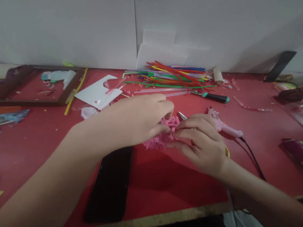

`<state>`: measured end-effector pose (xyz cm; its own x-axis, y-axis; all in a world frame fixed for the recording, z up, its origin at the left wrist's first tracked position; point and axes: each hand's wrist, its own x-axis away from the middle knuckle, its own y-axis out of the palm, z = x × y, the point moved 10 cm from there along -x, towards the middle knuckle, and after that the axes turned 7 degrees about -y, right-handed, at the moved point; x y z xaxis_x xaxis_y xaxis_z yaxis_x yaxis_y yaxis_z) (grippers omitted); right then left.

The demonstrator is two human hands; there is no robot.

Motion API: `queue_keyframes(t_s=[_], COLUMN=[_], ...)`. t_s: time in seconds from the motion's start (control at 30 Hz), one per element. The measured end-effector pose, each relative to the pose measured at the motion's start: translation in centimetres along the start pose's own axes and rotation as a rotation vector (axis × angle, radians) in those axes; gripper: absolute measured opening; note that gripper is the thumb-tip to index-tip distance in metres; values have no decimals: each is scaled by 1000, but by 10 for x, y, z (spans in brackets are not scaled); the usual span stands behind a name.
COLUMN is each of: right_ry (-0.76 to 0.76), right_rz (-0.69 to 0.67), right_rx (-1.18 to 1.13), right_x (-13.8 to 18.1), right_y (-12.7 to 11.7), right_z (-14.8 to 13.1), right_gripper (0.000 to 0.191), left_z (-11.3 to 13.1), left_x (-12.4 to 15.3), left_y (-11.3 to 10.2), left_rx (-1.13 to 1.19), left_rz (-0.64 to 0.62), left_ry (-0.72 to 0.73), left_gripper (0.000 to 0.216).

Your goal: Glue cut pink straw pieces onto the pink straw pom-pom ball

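A pink fringed piece (158,141), which looks like crinkled paper, is held between my two hands above the red table. My left hand (144,119) comes over it from the left, fingers bent and closed on its upper part. From the right, my right hand (202,142) pinches its edge with thumb and fingertips. Fingers hide much of the piece. The tip of a metal blade (182,116) shows just behind my right hand, with a bit of yellow handle (227,151) beside the wrist. A black phone (110,188) lies under my left forearm.
A pink glue gun (226,127) with a black cord lies right of my right hand. Behind are a black-and-teal cutter (215,97), coloured pipe cleaners (174,75), a cardboard roll (218,75) and white foam board (96,94). A brown frame (29,102) lies left, a purple box (302,156) right.
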<state>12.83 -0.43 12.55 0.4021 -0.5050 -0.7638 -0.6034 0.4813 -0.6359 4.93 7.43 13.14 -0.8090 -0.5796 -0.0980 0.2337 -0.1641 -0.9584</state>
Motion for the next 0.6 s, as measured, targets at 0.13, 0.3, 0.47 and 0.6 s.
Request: queue_keyframes(t_s=[0.13,0.3,0.47,0.6], right_ry=[55,406,527,410], right_rz=[92,173,189,165], right_rx=[123,285,260,214], right_x=[9,52,78,67], right_y=[-34,-65,-59,-48], right_z=[29,100,116,96], right_gripper=[16,13,14,11], left_z=[-11,-25,-36,-16], left_x=[1,18,50,68], left_y=[-25,-57,-22,14], left_rx=[8,146,483,341], left_rz=[120,469,658,653], left_ry=[-58,-216,-254,-68], left_gripper=[25,24,17,39])
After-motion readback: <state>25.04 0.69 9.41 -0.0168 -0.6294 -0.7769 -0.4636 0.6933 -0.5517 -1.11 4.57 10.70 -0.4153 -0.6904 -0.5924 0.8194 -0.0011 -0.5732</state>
